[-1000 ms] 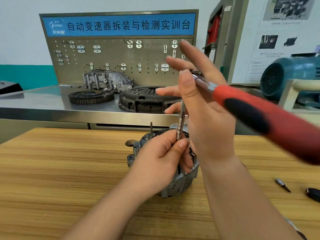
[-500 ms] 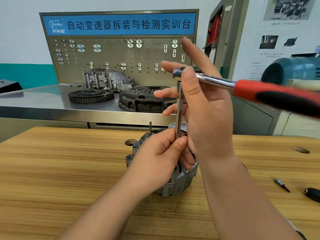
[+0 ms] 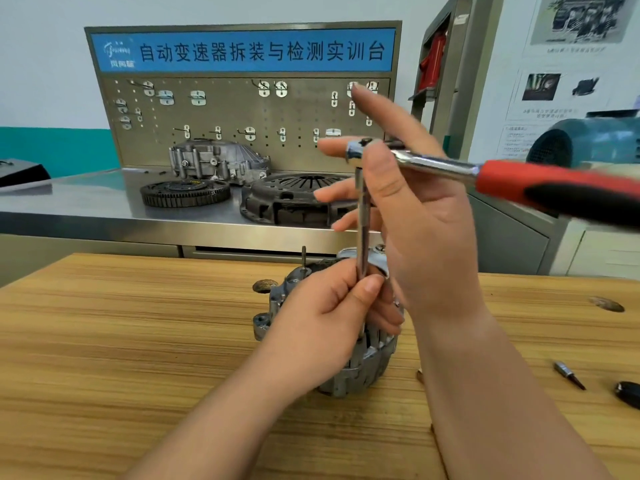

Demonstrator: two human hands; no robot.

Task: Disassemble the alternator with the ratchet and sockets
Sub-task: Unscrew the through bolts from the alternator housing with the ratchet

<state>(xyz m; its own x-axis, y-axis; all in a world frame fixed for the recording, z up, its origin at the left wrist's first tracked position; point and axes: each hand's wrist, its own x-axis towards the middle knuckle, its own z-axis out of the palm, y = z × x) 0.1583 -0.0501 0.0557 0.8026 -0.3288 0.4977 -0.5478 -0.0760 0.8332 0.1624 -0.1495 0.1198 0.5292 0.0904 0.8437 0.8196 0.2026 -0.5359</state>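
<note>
Cannot resolve the grip of the ratchet (image 3: 502,178), blurred and cropped at three o'clock; cannot see the extension (image 3: 362,216) tip behind the left hand (image 3: 322,327).

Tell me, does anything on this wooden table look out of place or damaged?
Only a minor thing: a small bit lies loose on the right side of the table, beside a black object cut off by the frame edge. Nothing looks spilled or broken.
</note>
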